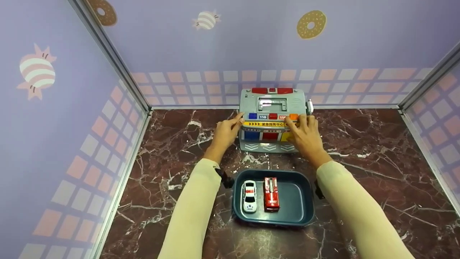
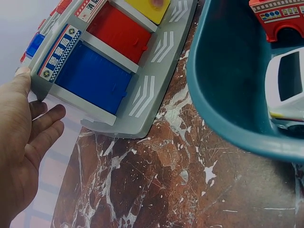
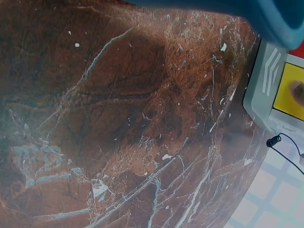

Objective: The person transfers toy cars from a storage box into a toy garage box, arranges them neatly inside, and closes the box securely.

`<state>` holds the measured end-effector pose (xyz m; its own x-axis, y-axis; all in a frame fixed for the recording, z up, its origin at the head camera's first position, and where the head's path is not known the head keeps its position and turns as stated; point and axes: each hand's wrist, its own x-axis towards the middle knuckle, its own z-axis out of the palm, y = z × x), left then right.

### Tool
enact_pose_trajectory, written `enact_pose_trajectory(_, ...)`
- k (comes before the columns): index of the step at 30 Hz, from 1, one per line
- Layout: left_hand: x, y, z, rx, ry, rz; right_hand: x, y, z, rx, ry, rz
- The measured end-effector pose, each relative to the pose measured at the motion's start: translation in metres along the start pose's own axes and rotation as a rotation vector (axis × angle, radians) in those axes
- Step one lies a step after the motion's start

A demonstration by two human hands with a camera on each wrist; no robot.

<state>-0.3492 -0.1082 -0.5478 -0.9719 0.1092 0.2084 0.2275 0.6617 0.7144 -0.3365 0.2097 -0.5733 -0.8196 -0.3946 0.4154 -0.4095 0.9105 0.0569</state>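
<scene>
While a white toy car [image 1: 249, 196] and red fire truck [image 1: 271, 195] sit in a dark blue tray [image 1: 293, 201] at lower center, a person [image 1: 192, 205] touches a gray toy station [image 1: 267, 124] on the tabletop [image 1: 169, 201], just right of mid-frame. The grip of the left hand [image 1: 225, 135] is relaxed at its side; whether the right hand [image 1: 307, 138] grasps it cannot be told. A purple wall [image 1: 248, 43] spans the top.

My right hand [image 1: 307, 138] hides part of the yellow door [image 1: 285, 136] at the toy station's [image 1: 264, 124] right end; in the right wrist view only a fingertip shows, and the tray [image 3: 271, 26] is blurred and cut off. The left wrist view crops the red truck [image 2: 281, 18] and white car [image 2: 274, 85]. On its hood the print is too small for me to read, and my sleeves [image 1: 190, 201] run off the near edge of the head view.
</scene>
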Motion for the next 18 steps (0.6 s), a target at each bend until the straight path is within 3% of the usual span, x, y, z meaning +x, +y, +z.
enact_pose_trajectory(7,0.0004,-0.0006,-0.0005,0.006,0.002,-0.002,0.002,-0.0007,0.0001,-0.002,-0.015,0.006)
enact_pose_trajectory(18,-0.0015,-0.0005,0.0009,0.004,-0.002,0.008,0.0006,0.0006,0.0048,0.0,0.025,0.001)
